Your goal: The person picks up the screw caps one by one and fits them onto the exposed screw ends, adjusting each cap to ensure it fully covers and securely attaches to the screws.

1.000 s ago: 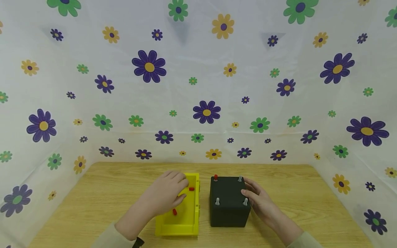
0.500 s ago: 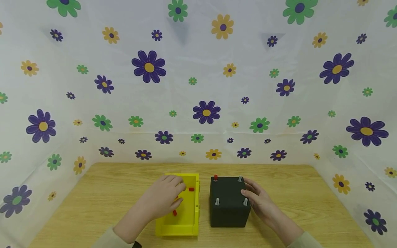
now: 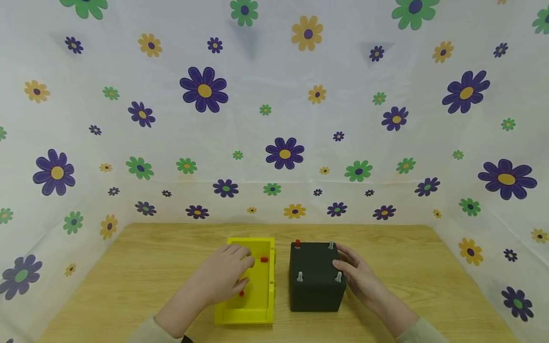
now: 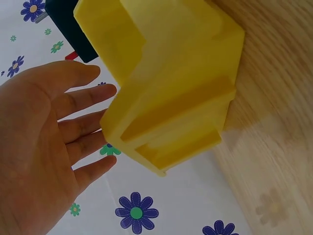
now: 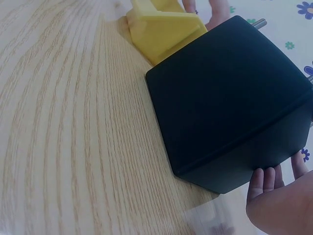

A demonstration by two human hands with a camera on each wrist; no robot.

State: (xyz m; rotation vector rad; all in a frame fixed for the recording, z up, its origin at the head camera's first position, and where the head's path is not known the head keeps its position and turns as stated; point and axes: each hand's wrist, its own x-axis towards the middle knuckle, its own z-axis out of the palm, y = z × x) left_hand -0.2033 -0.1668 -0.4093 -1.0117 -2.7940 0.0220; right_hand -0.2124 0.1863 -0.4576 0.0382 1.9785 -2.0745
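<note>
My left hand (image 3: 225, 274) hovers over the left side of a yellow bin (image 3: 271, 300), fingers loosely bent and spread. The left wrist view shows nothing between those fingers (image 4: 88, 98). Inside the bin lie small red caps: one (image 3: 264, 260) near the right wall, another (image 3: 241, 293) partly covered by the left thumb. To the right stands a black box (image 3: 315, 267) with toggle switches on top. Its back left switch wears a red cap (image 3: 298, 243); the other levers, like the front left one (image 3: 300, 276), are bare metal. My right hand (image 3: 358, 274) holds the box's right side, thumb on the top edge.
Bin and box stand side by side on a wooden table (image 3: 399, 252), a narrow gap between them. A white flower-printed sheet (image 3: 240, 133) encloses the table at the back and both sides.
My left hand has drawn slightly left and toward me over the bin, now covering part of the nearer red cap. The right hand keeps its hold on the box. The head view has tilted slightly.
</note>
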